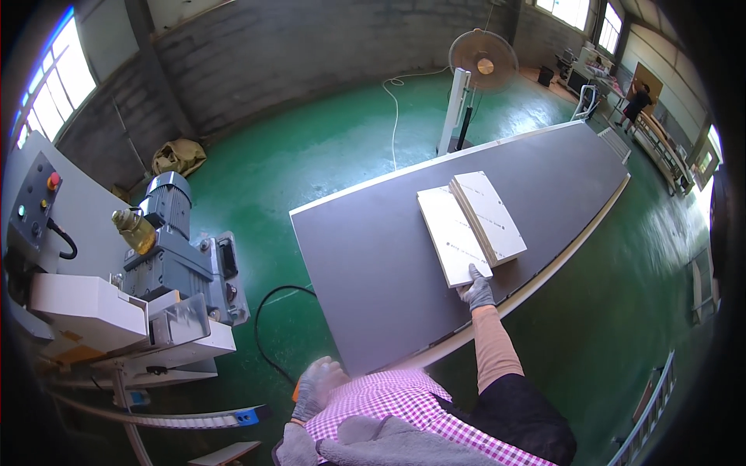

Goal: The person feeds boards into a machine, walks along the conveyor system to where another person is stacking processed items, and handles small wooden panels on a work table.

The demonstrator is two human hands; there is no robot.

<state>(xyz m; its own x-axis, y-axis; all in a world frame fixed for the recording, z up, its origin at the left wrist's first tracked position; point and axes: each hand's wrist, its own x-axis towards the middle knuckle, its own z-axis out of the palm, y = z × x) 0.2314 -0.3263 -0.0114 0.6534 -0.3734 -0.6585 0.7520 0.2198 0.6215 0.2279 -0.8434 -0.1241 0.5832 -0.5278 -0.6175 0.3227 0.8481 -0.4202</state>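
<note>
My right hand [479, 293], in a grey glove, grips the near end of a white board [454, 235], its thumb on top and its fingers out of sight below. This board lies on the left side of a taller stack of white boards [491, 211], whose layered brown edges show. Both rest on a long dark-topped table [357, 256]. My left hand [317, 382], also gloved, is low by my checked apron near the table's front left corner. Its fingers are blurred, and I see nothing clearly held in it.
To the left stands a machine with a grey motor [167, 203], an oil bottle [135, 231] and a control panel [35, 203]. A black cable [260, 330] crosses the green floor. Behind the table is a round fan [483, 62]. A person [639, 102] is at the far right.
</note>
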